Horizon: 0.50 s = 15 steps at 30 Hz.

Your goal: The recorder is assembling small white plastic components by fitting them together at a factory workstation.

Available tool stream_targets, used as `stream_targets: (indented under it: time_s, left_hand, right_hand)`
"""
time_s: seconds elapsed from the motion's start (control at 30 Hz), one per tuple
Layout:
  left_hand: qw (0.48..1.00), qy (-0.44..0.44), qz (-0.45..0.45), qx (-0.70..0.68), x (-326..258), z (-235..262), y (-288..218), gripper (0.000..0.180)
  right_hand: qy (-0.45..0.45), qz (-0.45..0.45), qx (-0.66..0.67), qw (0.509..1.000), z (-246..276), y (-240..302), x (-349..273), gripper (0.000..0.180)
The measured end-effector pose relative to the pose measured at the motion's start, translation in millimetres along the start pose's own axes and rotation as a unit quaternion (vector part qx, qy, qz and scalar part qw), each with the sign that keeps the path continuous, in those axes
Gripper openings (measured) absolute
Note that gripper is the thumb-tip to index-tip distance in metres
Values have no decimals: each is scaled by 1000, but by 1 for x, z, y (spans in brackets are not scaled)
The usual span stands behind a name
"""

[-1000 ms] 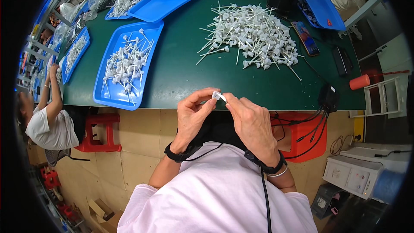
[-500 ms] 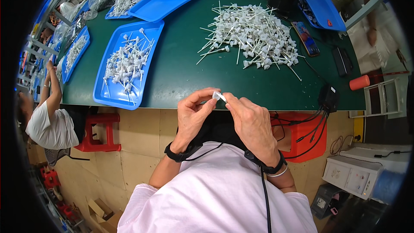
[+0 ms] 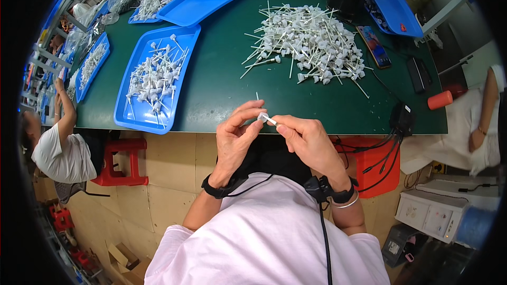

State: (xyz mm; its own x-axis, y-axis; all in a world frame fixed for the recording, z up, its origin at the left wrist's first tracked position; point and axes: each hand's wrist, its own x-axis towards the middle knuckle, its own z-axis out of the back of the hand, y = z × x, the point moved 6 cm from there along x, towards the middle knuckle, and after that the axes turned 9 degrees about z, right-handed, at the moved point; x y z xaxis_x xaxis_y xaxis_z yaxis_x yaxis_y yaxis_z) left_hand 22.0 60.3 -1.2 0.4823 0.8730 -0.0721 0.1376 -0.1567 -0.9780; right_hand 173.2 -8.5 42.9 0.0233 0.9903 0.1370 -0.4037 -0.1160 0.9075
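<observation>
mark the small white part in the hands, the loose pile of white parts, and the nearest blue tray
small white part [image 3: 262, 117], head view, on its white cap between the fingertips.
pile of white parts [image 3: 309, 42], head view, middle of the heap.
nearest blue tray [image 3: 136, 118], head view, bare floor near its front edge.

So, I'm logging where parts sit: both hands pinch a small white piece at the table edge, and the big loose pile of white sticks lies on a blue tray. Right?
Not quite. In the head view the loose pile lies directly on the green table; both hands do pinch the small white piece.
</observation>
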Motion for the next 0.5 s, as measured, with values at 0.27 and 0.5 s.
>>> stream_targets:
  time_s: [0.27,0.5]
  left_hand:
    - [989,-42,-53,132,-3,4,2,24]
    - [999,-27,34,-23,-3,-2,8,23]
  right_hand:
    - [89,-163,319,929,-20,-34,-6,25]
    - [-26,38,-96,994,-9,11,-3,16]
